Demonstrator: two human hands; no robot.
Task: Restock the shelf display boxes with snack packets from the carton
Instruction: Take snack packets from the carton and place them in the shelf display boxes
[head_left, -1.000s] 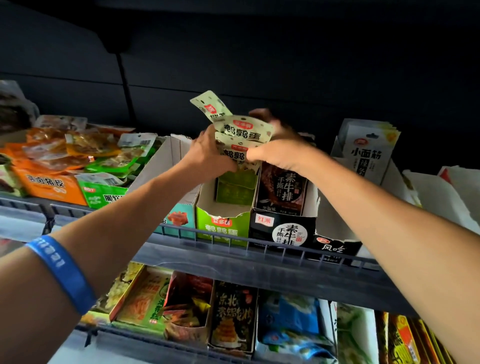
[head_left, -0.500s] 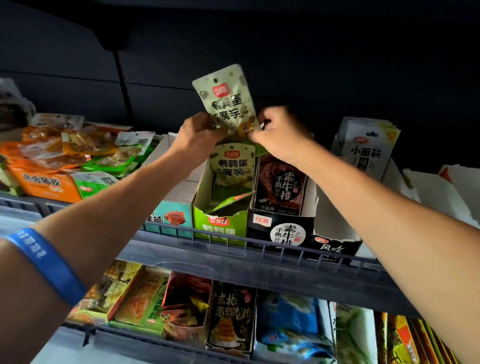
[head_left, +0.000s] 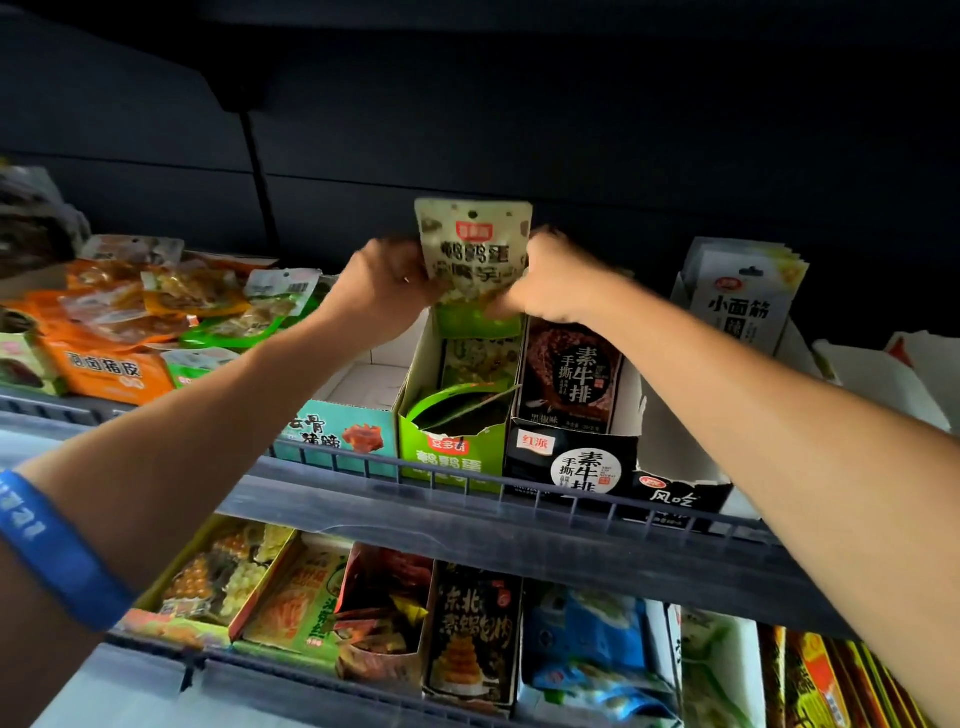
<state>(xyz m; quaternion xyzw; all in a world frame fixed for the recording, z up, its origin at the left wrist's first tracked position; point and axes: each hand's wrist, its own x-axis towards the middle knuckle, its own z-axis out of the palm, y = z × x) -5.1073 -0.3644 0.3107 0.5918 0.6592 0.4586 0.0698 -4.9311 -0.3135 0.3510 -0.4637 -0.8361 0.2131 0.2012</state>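
A pale green snack packet (head_left: 474, 244) with a red logo stands upright over the green display box (head_left: 451, 457) on the upper shelf. My left hand (head_left: 382, 288) grips its left edge and my right hand (head_left: 550, 283) grips its right edge; both sets of fingers curl round its lower part. More packets of the same kind (head_left: 480, 358) sit deeper in that box, whose front half is dark and hollow. The carton is not in view.
A teal box (head_left: 337, 434) stands to the left and a black box with dark packets (head_left: 569, 384) to the right. White packets (head_left: 743, 301) are at the far right, loose orange packets (head_left: 119, 322) at the left. A wire shelf rail (head_left: 467, 480) runs in front; a lower shelf holds more boxes.
The packet was tilted left and held from below; it now stands square and lower, with both hands clasping its sides over the green box.
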